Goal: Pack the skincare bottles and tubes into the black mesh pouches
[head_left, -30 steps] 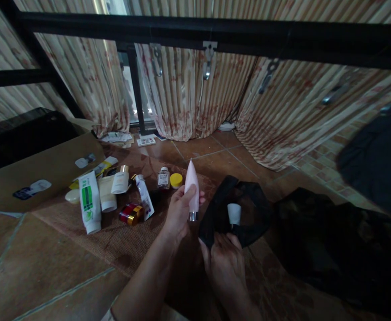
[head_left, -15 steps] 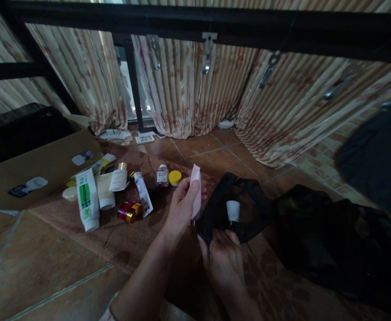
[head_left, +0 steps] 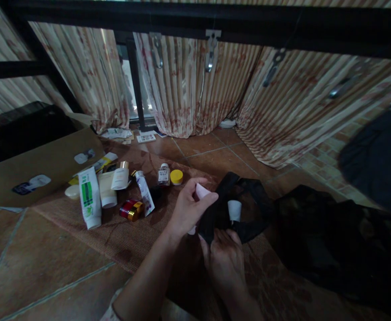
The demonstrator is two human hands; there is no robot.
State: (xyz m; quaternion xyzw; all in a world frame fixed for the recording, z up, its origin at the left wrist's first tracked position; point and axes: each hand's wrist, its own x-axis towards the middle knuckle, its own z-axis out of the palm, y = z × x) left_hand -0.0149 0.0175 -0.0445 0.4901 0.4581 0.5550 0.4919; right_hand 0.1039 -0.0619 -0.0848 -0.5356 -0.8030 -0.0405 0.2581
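My left hand [head_left: 189,206] is closed around a flat, pale pink item [head_left: 201,191], whose kind I cannot make out; the fingers cover most of it. Close by on the right, my right hand [head_left: 225,254] grips the near rim of a black mesh bag [head_left: 257,196]. The bag's mouth faces up, and a white tapered cap or cup [head_left: 234,210] shows inside it. Left of my hands lie a white and green tube [head_left: 89,198], a cream tube [head_left: 107,189], a white bottle [head_left: 120,178], a small purple-white tube [head_left: 144,194] and a red and gold bottle [head_left: 131,209].
A clear labelled bottle [head_left: 164,174] and a yellow-lidded jar [head_left: 176,177] stand farther back on the brown woven mat [head_left: 115,243]. At left is an open cardboard box [head_left: 62,167]. Dark fabric [head_left: 329,240] lies at right. Striped curtains [head_left: 189,89] hang behind, beneath a dark bar [head_left: 182,24].
My left hand has turned and tilted the pink item, so less of it shows and the thumb now points right. My right hand keeps its grip on the bag.
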